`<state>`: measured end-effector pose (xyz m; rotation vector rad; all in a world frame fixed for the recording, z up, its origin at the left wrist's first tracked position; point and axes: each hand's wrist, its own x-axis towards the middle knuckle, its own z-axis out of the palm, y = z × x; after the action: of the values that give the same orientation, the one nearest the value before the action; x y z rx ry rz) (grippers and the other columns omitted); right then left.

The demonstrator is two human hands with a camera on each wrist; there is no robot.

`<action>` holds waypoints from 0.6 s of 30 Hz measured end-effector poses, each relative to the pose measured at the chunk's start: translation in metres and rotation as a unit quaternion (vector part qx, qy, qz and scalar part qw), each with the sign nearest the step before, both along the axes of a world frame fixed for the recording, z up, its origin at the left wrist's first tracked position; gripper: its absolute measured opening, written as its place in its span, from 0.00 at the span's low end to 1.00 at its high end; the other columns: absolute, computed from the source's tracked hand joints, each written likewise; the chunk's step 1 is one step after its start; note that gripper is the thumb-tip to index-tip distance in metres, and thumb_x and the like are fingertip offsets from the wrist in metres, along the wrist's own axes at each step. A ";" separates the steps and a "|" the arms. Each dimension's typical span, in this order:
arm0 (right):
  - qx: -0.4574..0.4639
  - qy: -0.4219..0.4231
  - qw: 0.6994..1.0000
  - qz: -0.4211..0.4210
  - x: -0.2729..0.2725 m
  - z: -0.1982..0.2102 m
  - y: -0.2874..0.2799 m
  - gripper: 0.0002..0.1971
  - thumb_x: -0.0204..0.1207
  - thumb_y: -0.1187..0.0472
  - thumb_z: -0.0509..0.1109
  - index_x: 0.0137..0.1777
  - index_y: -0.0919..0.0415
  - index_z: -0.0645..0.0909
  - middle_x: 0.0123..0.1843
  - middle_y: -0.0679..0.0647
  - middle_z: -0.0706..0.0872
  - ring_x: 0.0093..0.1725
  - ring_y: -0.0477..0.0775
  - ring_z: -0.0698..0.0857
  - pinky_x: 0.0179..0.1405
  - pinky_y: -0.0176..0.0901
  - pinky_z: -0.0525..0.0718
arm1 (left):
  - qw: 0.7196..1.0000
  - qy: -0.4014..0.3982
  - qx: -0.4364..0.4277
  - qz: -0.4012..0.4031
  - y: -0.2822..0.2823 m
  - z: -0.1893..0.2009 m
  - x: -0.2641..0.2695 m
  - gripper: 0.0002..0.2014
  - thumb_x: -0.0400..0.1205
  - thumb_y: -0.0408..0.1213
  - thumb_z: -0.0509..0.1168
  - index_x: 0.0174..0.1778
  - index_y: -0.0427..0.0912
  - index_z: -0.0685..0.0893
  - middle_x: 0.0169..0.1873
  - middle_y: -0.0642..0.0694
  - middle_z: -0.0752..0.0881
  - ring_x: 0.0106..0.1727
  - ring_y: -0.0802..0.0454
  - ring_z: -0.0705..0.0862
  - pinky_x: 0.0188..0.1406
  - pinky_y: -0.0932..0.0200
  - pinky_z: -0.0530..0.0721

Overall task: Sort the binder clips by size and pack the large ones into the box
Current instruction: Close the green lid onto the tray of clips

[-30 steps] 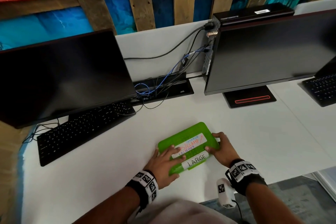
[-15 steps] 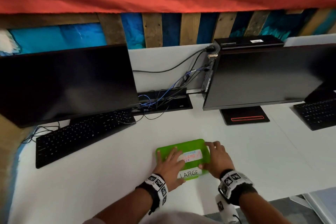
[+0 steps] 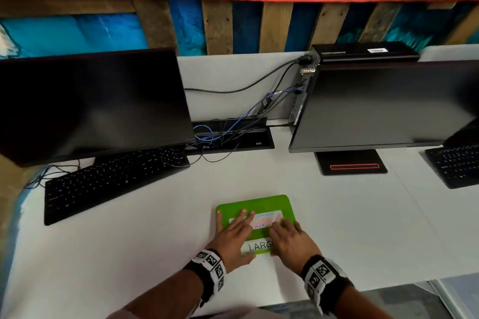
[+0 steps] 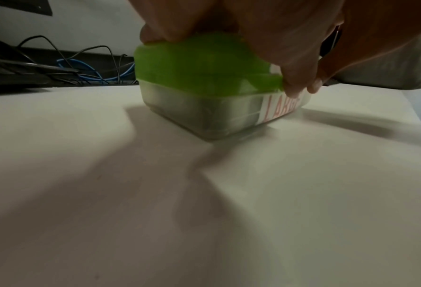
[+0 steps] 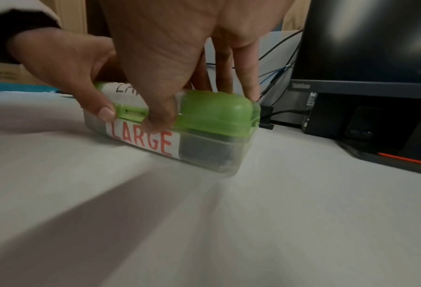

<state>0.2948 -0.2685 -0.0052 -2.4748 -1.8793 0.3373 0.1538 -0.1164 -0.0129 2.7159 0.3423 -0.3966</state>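
Note:
A box with a green lid (image 3: 259, 203) and clear base stands on the white desk (image 3: 155, 254), lid down, "LARGE" labels on top and front. My left hand (image 3: 234, 230) lies over the lid's left half with fingers spread. Its thumb (image 5: 106, 112) hooks the lid's front rim. My right hand (image 3: 289, 237) covers the right half, and its thumb (image 5: 160, 120) presses by the front latch. In the wrist views the box (image 4: 204, 64) (image 5: 219, 114) shows dark contents through the base, too blurred to name. No loose binder clips are in view.
A dark monitor (image 3: 90, 103) and black keyboard (image 3: 108, 181) stand at the left. Another monitor (image 3: 388, 103) on a flat stand (image 3: 350, 163) and a second keyboard (image 3: 456, 166) stand at the right. Cables (image 3: 228, 132) run behind. The desk's front edge (image 3: 363, 287) is close.
My right hand has slid from the box's right end onto the lid and front rim. The box has turned squarer to the desk edge. My left hand stays on the lid.

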 end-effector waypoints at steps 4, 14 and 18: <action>0.000 0.010 1.000 0.012 0.005 -0.003 -0.002 0.38 0.44 0.39 0.84 0.50 0.55 0.71 0.44 0.49 0.89 0.46 0.55 0.90 0.36 0.50 0.90 | 0.999 -0.012 0.039 -0.020 0.002 -0.014 -0.002 0.42 0.74 0.58 0.63 0.80 0.47 0.51 0.81 0.59 0.39 0.82 0.57 0.35 0.72 0.30 0.24; 0.080 -0.067 0.994 0.043 0.002 -0.012 0.000 0.29 0.52 0.45 0.82 0.47 0.56 0.72 0.40 0.49 0.88 0.42 0.56 0.89 0.34 0.52 0.89 | 0.989 -0.072 0.121 -0.051 -0.001 -0.022 -0.006 0.18 0.66 0.58 0.68 0.45 0.55 0.73 0.79 0.52 0.66 0.81 0.50 0.59 0.71 0.28 0.49; 0.111 -0.054 0.990 0.063 0.003 -0.015 -0.001 0.30 0.51 0.42 0.81 0.46 0.55 0.72 0.40 0.48 0.88 0.42 0.54 0.88 0.34 0.48 0.89 | 0.988 -0.077 0.123 -0.057 -0.002 -0.018 -0.008 0.17 0.68 0.61 0.63 0.45 0.55 0.75 0.80 0.53 0.64 0.82 0.49 0.55 0.71 0.28 0.49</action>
<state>0.2982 -0.2691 -0.0199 -2.2798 -1.9947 -0.0057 0.1457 -0.1181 -0.0312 2.9958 0.2040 -0.1822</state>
